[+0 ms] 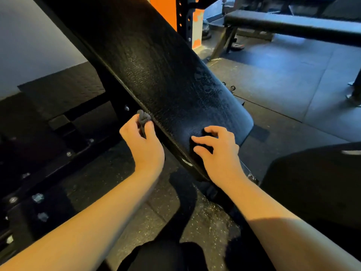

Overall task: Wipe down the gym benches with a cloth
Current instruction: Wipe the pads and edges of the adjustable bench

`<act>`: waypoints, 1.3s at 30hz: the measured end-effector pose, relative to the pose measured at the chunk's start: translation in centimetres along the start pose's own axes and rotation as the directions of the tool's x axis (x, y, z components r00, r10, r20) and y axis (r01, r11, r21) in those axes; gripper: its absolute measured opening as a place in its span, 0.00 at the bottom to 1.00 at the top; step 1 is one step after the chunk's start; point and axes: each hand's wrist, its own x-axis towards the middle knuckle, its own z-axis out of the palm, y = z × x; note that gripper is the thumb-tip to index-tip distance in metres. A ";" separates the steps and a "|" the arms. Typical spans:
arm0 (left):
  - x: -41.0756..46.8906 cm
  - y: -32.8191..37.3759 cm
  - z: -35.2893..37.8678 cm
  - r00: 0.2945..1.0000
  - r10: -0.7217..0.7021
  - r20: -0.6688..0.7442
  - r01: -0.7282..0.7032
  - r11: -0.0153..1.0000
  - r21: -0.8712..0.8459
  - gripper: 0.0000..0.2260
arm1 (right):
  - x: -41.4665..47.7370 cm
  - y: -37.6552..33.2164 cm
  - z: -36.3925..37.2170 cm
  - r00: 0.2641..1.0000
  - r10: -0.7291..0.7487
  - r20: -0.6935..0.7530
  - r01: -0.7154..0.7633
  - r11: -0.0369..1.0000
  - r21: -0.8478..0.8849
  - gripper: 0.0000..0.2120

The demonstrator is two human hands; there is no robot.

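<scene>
Rubber floor: dark mats, speckled near the bottom of the view.

Bench: black padded board, inclined, running from upper left down to lower right. Surface textured; glossy streaks and patches toward its lower right side. Its lower end is rounded.

Second bench: flat, black, well apart at upper right.

Frame: black steel beams left of the bench, with bolt heads showing.

Rack post: black, perforated, behind the bench top, an orange panel beside it.

Right hand: on the bench's lower end, fingers arched, tips touching the pad. It grips nothing visible; the dark patch under the palm is probably shadow, though the view is too dim to be sure.

Left hand: at the bench's left edge, fingers and thumb closed round the cloth.

Cloth: small, grey, bunched. It sticks up from the left hand's grip and touches the side edge of the pad, just below a frame bolt.
</scene>
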 end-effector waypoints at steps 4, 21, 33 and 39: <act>0.5 -0.8 0.0 0.999 0.036 -0.001 -0.036 0.999 0.025 0.14 | 0.3 0.8 0.8 0.999 -0.022 -0.030 0.023 0.998 0.050 0.12; -3.6 -1.2 1.6 0.998 -0.021 -0.054 0.022 1.000 0.016 0.09 | -2.6 1.9 1.4 0.996 -0.091 0.005 0.091 0.995 0.047 0.17; 1.7 0.5 0.4 0.987 -0.087 -0.136 0.081 0.996 -0.043 0.05 | -4.0 2.8 1.6 0.999 -0.043 -0.034 0.044 0.998 0.037 0.18; -4.0 -0.5 1.0 0.999 -0.047 -0.010 0.047 0.997 0.059 0.05 | -4.3 3.4 1.3 1.000 -0.026 0.004 0.025 0.992 0.120 0.19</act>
